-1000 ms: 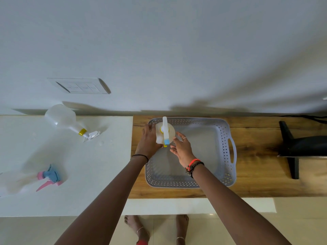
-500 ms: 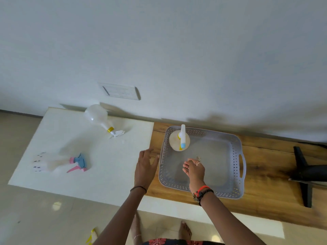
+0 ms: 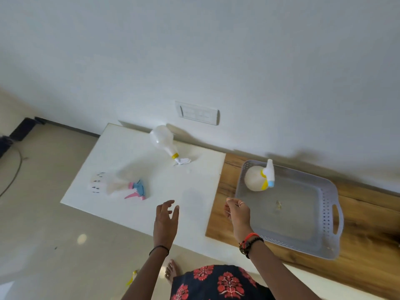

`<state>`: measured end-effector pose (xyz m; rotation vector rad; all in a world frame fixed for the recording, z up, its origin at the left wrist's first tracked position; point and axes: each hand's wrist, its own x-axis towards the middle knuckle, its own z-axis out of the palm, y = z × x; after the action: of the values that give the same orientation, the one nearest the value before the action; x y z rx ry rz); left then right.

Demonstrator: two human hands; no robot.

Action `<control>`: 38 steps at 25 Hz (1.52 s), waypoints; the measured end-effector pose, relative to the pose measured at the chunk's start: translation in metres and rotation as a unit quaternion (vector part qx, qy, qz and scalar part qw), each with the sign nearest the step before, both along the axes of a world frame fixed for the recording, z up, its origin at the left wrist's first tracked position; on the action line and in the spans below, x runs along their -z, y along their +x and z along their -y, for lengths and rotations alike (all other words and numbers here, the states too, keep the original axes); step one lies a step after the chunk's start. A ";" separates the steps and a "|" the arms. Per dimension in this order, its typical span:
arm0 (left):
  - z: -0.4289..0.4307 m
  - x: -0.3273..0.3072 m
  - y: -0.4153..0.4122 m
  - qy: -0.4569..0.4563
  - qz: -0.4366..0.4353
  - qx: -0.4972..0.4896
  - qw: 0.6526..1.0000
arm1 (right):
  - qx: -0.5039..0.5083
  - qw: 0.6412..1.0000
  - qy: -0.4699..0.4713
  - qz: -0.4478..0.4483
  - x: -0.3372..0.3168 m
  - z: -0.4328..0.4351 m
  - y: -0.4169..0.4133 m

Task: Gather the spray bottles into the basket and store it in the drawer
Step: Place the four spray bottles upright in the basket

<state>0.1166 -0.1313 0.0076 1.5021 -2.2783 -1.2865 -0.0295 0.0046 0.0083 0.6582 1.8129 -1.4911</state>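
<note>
A grey perforated basket [image 3: 329, 215] sits on the wooden counter. Inside it, at the far left corner, stands a white spray bottle with a yellow and blue nozzle [image 3: 257, 180]. Two more bottles lie on the white tabletop: a clear one with a yellow collar and white trigger [image 3: 163, 140] near the wall, and a clear one with a pink and blue trigger [image 3: 121, 186] nearer the front left. My left hand [image 3: 165, 221] hovers empty over the white top, fingers spread. My right hand [image 3: 238, 215] hangs loosely curled by the basket's left rim, holding nothing.
The white tabletop [image 3: 194, 191] meets the wooden counter [image 3: 368, 256] at the basket's left. A switch plate [image 3: 198, 113] is on the wall. Tiled floor [image 3: 43, 213] lies to the left, with dark objects at the far left edge.
Both hands let go of the white bottle, now standing in the basket, and drew back. My left hand moved left over the white top; the view swung left.
</note>
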 end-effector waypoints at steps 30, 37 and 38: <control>0.340 0.069 0.082 -0.186 0.267 0.358 0.875 | -0.124 0.948 -0.127 0.264 0.071 0.351 0.153; 0.310 0.055 0.079 -0.062 0.142 0.223 0.962 | -0.090 0.950 -0.169 0.248 0.057 0.332 0.142; 0.303 0.052 0.077 -0.046 0.122 0.208 0.969 | -0.094 0.950 -0.174 0.242 0.054 0.325 0.139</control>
<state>0.1932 -0.4341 -0.0446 1.2542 -2.8879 -1.1056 0.1092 -0.3207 -0.0452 0.5914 1.1696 -1.3318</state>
